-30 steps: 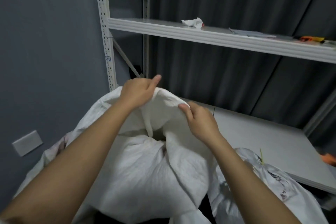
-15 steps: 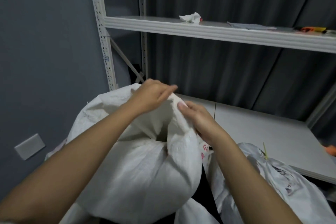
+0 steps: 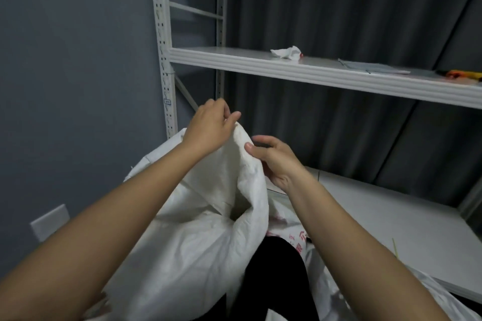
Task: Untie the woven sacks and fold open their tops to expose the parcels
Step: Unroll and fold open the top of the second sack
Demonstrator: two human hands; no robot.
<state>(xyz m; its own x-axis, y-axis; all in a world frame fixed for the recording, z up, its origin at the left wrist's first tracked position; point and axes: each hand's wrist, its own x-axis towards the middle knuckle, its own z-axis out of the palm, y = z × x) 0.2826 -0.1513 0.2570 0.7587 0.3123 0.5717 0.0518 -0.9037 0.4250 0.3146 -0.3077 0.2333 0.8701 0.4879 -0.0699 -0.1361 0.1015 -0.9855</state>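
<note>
Before a grey wall (image 3: pixel 65 73) and white metal shelving (image 3: pixel 313 73), both the left hand (image 3: pixel 208 125) and right hand (image 3: pixel 276 161) pinch the crumpled white woven sack (image 3: pixel 182 242) by its raised, partly open top.

Parcels hidden inside woven sack (image 3: pixel 198 237)

The scene is dimly and evenly lit, with a cool grey cast throughout. The brightest area is formed by the white woven sack (image 3: pixel 198 237) at lower centre, where soft shading is seen in the folds but no glare. Deep shadow is found below it at bottom centre. Straight lines of the shelf (image 3: pixel 313 73) are bowed toward the frame edges by wide-angle distortion. Slight softness is noted on the forearms at the lower corners.
</note>
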